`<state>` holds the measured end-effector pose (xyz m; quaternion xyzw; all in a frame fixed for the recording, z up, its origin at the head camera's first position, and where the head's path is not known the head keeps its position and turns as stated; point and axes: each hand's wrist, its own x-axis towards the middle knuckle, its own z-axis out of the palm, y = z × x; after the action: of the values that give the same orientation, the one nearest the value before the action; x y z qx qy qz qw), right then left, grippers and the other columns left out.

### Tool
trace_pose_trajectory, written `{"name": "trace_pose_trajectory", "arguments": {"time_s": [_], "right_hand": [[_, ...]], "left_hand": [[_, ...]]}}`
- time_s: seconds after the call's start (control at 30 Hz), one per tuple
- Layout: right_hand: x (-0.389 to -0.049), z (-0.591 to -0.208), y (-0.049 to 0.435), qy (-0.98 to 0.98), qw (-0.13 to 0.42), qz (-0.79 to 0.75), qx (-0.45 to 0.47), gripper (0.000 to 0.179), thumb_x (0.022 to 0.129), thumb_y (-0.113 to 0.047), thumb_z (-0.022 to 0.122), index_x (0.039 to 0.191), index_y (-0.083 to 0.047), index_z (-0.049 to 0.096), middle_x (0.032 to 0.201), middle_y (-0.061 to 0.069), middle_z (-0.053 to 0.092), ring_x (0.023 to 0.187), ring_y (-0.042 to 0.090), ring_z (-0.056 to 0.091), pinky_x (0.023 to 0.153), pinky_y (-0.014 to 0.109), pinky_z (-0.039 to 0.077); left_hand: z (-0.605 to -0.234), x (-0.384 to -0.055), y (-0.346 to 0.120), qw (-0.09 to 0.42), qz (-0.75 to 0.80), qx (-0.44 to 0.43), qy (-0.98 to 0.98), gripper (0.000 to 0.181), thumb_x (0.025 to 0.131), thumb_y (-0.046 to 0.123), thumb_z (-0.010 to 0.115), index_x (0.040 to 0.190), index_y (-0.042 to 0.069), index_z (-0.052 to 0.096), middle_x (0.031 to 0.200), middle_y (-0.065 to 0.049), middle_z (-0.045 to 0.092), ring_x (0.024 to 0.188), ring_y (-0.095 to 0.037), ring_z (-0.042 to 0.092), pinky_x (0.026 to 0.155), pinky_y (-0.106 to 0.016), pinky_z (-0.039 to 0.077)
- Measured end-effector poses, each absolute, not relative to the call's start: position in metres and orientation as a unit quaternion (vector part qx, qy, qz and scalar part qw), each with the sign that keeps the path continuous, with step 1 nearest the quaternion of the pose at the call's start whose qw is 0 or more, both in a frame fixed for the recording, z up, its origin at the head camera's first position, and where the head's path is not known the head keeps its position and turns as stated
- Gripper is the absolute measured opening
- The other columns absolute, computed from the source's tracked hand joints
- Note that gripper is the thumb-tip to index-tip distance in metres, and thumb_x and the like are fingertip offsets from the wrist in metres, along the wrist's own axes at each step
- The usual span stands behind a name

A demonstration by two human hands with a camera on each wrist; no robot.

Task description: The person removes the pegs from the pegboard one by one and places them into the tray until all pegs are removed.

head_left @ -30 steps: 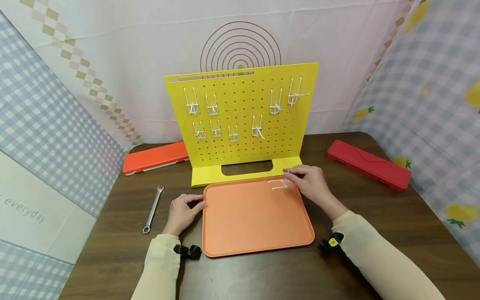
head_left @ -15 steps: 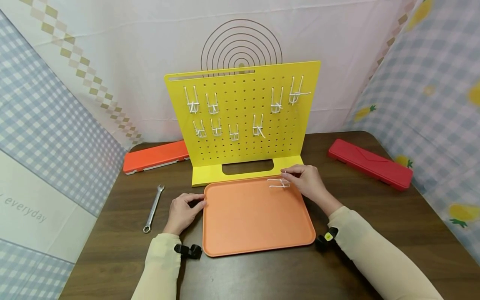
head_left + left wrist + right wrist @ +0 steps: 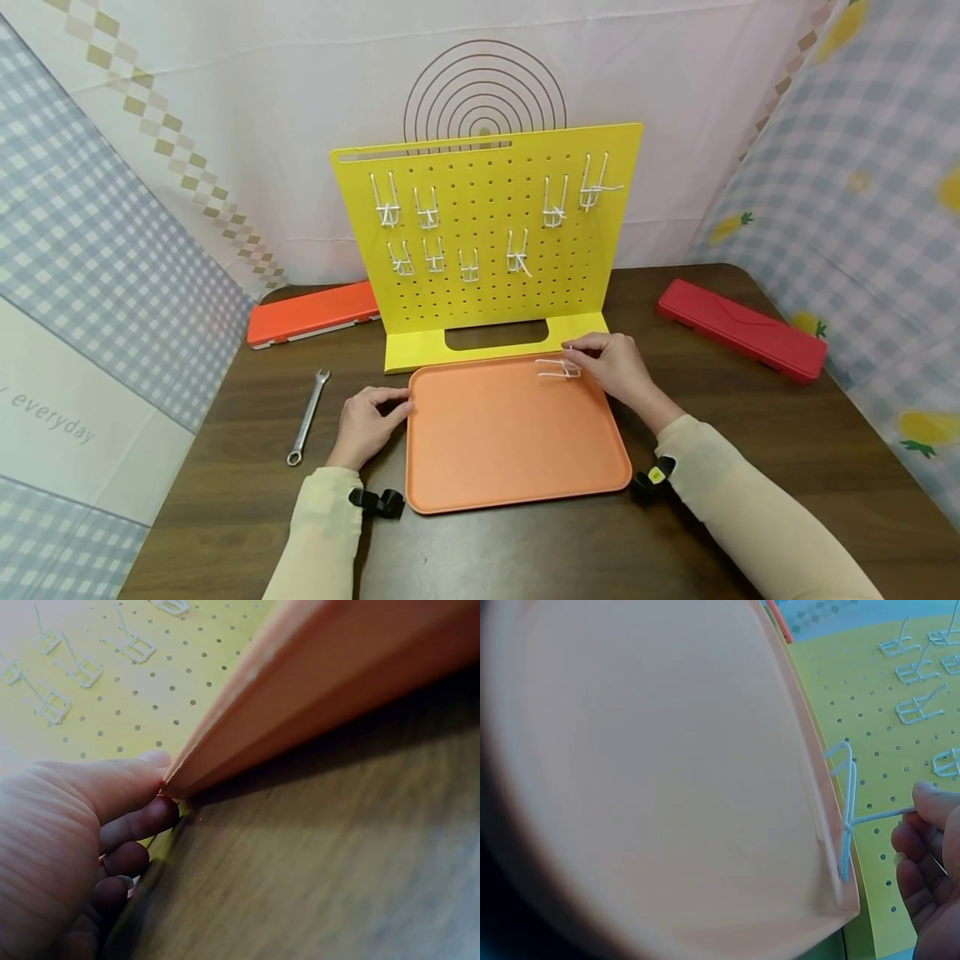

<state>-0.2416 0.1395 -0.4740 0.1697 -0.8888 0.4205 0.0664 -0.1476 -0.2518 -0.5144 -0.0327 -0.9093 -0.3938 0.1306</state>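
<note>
An orange tray (image 3: 510, 442) lies in front of a yellow pegboard (image 3: 482, 210) in the head view. My left hand (image 3: 365, 425) grips the tray's left edge, thumb at the rim and a fingertip beneath it in the left wrist view. Over the tray's far right corner, my right hand (image 3: 617, 367) pinches the straight prong of a white wire pegboard hook (image 3: 849, 817) between thumb and forefinger. The hook's two long wires point left in the head view. Several similar white hooks (image 3: 517, 254) hang on the pegboard, in the upper and middle rows.
A silver combination wrench (image 3: 307, 418) lies on the dark wooden table (image 3: 495, 554) to the left. An orange-red case (image 3: 311, 314) sits behind it. At the right is a red case (image 3: 742, 327). Patterned cloth (image 3: 315, 150) closes off the back and sides.
My right hand has shifted slightly left and turned the hook a little, still pinching it. My left hand stays on the tray's edge.
</note>
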Motion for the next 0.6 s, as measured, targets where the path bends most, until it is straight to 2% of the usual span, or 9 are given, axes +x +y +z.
{"name": "trace_pose_trajectory", "arguments": {"time_s": [0.6], "right_hand": [[-0.2431, -0.4815, 0.1409, -0.890, 0.048, 0.423, 0.167, 0.018, 0.084, -0.025, 0.076, 0.100, -0.017, 0.079, 0.089, -0.003, 0.073, 0.076, 0.013, 0.062, 0.064, 0.027, 0.052]], "left_hand": [[-0.5136, -0.1466, -0.2515, 0.127, -0.390, -0.030, -0.911, 0.021, 0.081, 0.028, 0.079, 0.101, 0.020, 0.078, 0.095, 0.003, 0.071, 0.092, -0.018, 0.063, 0.079, -0.042, 0.050]]}}
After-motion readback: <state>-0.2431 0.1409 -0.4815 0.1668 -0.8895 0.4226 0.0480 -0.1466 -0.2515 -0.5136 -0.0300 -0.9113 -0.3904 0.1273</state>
